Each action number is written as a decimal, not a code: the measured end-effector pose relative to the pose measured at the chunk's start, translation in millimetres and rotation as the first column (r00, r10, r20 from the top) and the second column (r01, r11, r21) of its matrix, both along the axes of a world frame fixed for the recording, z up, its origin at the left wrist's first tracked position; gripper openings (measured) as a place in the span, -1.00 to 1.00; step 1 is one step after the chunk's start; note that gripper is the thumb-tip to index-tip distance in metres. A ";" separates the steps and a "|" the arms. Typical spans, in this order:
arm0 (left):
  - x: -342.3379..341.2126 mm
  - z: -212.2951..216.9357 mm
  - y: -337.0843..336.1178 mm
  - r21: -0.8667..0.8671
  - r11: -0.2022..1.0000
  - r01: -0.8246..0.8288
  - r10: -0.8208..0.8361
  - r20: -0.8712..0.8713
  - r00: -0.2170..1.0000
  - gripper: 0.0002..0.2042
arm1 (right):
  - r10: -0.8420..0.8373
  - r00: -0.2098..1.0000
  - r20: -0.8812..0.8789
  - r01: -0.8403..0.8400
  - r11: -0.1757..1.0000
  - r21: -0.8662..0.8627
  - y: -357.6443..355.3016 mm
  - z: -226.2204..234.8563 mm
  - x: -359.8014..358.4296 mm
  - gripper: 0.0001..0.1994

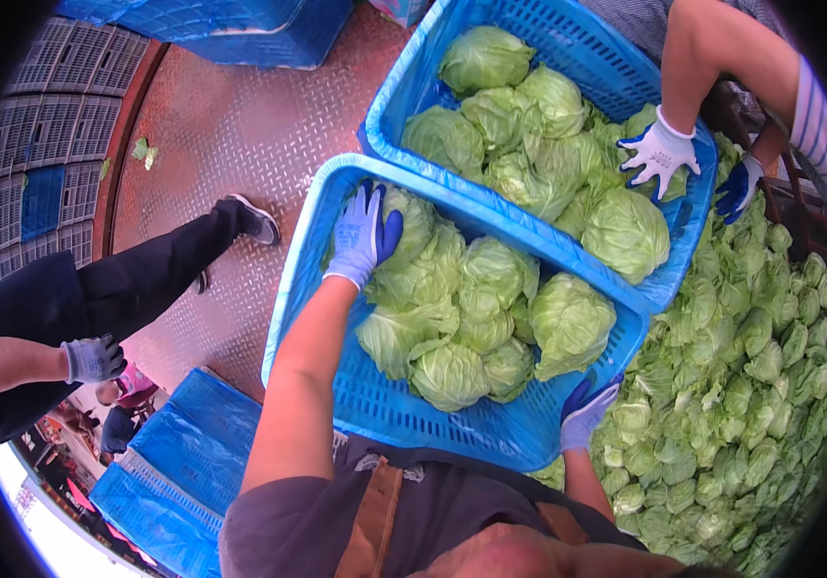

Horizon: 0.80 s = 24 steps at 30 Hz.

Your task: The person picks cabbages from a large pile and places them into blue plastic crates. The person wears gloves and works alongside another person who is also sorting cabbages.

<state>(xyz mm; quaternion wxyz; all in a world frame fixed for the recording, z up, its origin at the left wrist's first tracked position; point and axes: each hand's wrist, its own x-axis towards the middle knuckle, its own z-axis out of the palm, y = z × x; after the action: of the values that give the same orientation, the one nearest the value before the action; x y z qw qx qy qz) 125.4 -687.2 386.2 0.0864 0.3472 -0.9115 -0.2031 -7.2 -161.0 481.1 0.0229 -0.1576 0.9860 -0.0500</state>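
A blue plastic crate [283,279] with slotted walls holds several green cabbages [447,376] right in front of me. My left hand [363,236], in a pale glove with blue fingertips, lies at the crate's far left corner beside the cabbages. Its fingers are stretched out and the thumb is apart. At the crate's right end, my right hand [585,416] in the same kind of glove touches the rim, its fingers extended and partly spread. Nothing shows in either palm.
Another blue crate [399,82] of cabbages adjoins mine; a co-worker's gloved hand [661,154] rests spread on it. A large cabbage pile [722,414] fills the right. Someone in dark trousers [144,275] steps on the metal floor [211,144]. Blue-covered crates [182,433] stand lower left.
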 end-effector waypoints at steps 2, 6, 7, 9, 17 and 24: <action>-1.1 4.7 6.0 0.024 0.999 -0.023 0.022 0.055 0.998 -0.39 | 0.087 0.996 -0.022 -0.088 0.996 -0.013 0.2 0.8 0.2 -0.34; -2.5 3.1 5.4 -0.006 0.998 -0.066 0.066 0.068 0.995 -0.43 | 0.170 0.975 -0.143 -0.158 0.983 0.093 -13.7 5.5 4.1 -0.31; 3.3 3.0 5.5 -0.015 0.997 -0.077 0.078 0.087 0.993 -0.44 | 0.185 0.976 -0.117 -0.164 0.972 0.167 -21.2 6.3 3.8 -0.31; 5.6 5.7 2.9 0.018 0.995 -0.100 0.098 0.076 0.992 -0.47 | 0.197 0.978 -0.073 -0.167 0.938 0.304 -72.5 17.8 7.2 -0.30; -4.4 112.6 29.5 0.171 0.985 0.021 0.041 -0.352 0.935 -0.58 | 0.895 0.426 0.131 -0.803 0.441 -0.402 -424.1 -66.5 58.5 -0.44; 1.2 -1.6 8.9 -0.030 0.997 0.065 -0.069 -0.156 0.985 -0.65 | 0.847 0.240 0.473 -0.853 0.417 -0.314 -452.6 -149.7 57.9 -0.38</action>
<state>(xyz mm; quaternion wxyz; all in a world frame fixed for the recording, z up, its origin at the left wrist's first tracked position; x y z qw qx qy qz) 126.6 -678.3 384.6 0.1551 0.2981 -0.9155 -0.2213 50.7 -613.6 331.4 0.3390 -0.6412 0.6849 -0.0696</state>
